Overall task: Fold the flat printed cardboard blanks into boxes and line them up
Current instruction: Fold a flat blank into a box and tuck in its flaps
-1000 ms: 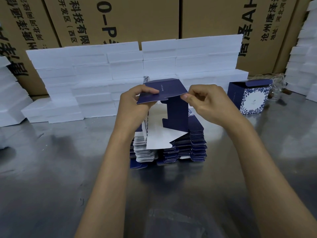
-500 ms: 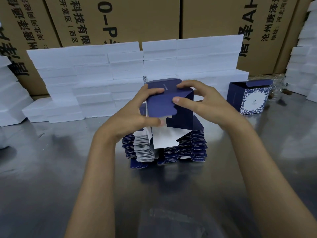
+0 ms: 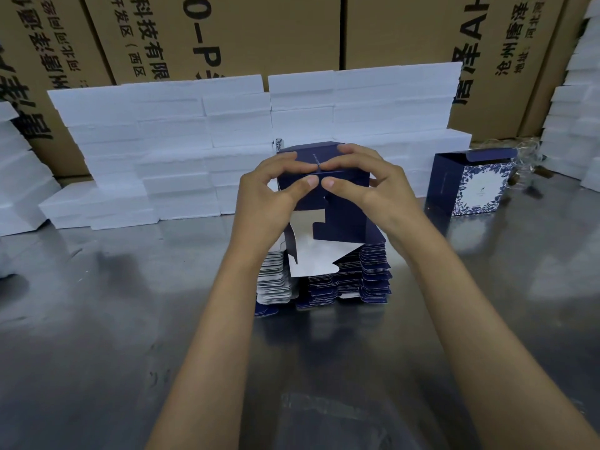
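Both hands up over the middle of the steel table (image 3: 97, 319), clamped on one half-folded navy box (image 3: 344, 219). Left hand (image 3: 263, 196) grips its left side, right hand (image 3: 373, 190) the right side, fingers curled over the top panel, thumbs nearly meeting on the near face. Bottom flaps hang loose, white inside showing, just above the stack of flat blanks (image 3: 341, 280).

That stack sits mid-table directly under the box, a lighter-edged pile touching its left side. One finished box (image 3: 467, 183) stands upright toward the back right of the table, well apart from the hands, floral panel facing the camera.

Open room: bare steel on the near half of the table, plus wide patches left and right of the stack. Near edge not in view.

Obstructions: wall of white foam blocks (image 3: 162, 141) runs along the back edge, right behind the held box. More foam piled at far left (image 3: 16, 177) and far right (image 3: 578, 108). Brown shipping cartons (image 3: 276, 37) behind the foam close off the back. Some clear glassy items (image 3: 529, 157) just behind the finished box, too blurred to identify
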